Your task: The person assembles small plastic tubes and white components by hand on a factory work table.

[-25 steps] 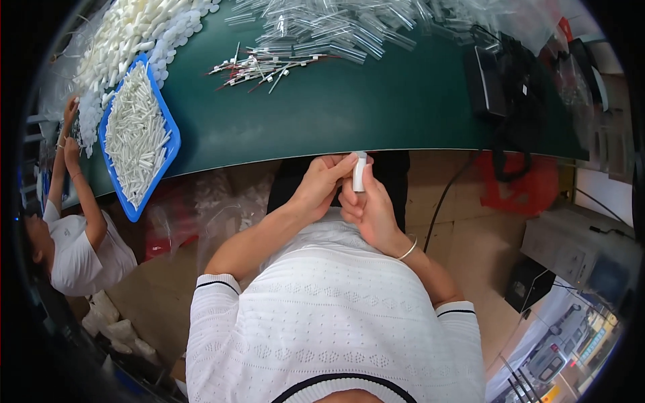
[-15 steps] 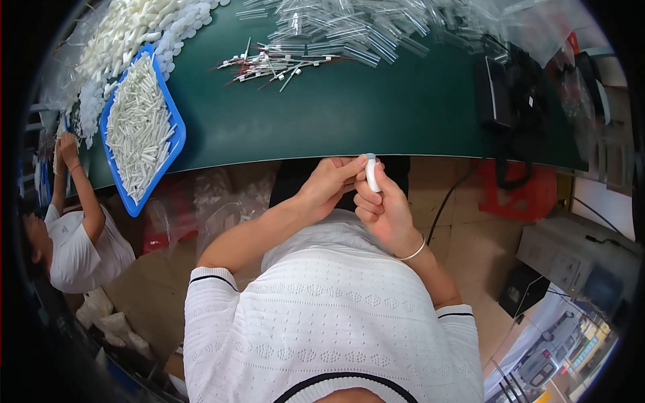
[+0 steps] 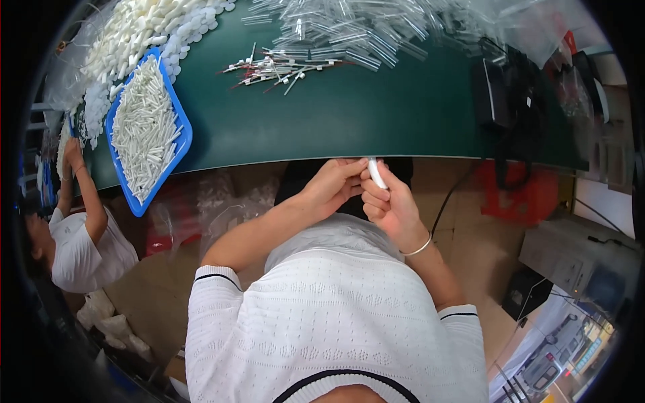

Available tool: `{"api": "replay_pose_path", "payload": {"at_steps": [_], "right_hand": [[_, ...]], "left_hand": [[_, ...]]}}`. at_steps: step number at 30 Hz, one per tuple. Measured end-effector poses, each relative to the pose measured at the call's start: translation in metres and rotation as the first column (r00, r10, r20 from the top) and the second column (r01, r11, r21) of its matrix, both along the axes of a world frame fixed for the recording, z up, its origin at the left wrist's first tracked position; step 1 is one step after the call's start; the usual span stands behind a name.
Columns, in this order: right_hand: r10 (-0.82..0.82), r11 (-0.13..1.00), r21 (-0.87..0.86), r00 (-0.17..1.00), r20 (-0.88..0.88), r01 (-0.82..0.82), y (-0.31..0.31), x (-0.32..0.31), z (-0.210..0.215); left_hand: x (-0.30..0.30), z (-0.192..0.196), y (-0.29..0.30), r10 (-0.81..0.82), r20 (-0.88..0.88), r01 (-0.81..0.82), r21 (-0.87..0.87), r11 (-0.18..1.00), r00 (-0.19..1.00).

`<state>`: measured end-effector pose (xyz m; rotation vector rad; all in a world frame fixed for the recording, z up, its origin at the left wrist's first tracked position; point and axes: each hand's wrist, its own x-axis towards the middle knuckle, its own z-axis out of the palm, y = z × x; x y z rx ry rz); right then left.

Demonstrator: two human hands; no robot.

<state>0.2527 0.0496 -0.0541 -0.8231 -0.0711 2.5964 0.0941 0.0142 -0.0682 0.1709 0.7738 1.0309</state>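
Note:
Just off the table's near edge, my right hand [image 3: 391, 207] is closed around a short white plastic tube [image 3: 377, 176], which tilts with its upper end toward the left. My left hand [image 3: 332, 184] meets it from the other side, thumb and forefinger pinched at that upper end. A paler tip shows between the fingers, too small to make out clearly. The rest of the tube is covered by my right fingers.
On the green table [image 3: 289, 127] lie a blue tray [image 3: 183, 136] of white sticks, thin red-tipped pieces [image 3: 285, 65], clear tubes [image 3: 376, 40], white pieces [image 3: 134, 33] and translucent discs [image 3: 191, 28]. A black device [image 3: 494, 94] stands right; a co-worker [image 3: 91, 248] sits left.
The white tube has tipped further, its lower end swinging to the right with my right hand. My left fingertips stay at its top. The whole view has shifted slightly.

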Motion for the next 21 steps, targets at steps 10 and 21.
{"api": "replay_pose_path", "payload": {"at_steps": [10,21], "right_hand": [[0.008,0.981,0.191,0.994,0.112,-0.029,-0.005,0.0,0.001],[-0.061,0.944,0.328,0.964,0.259,-0.029,-0.042,-0.029,0.008]], "left_hand": [[0.0,0.006,0.0,0.03,-0.013,-0.029,0.034,0.999,0.999],[0.0,0.0,-0.007,0.112,-0.228,-0.123,-0.034,0.992,0.967]]}}
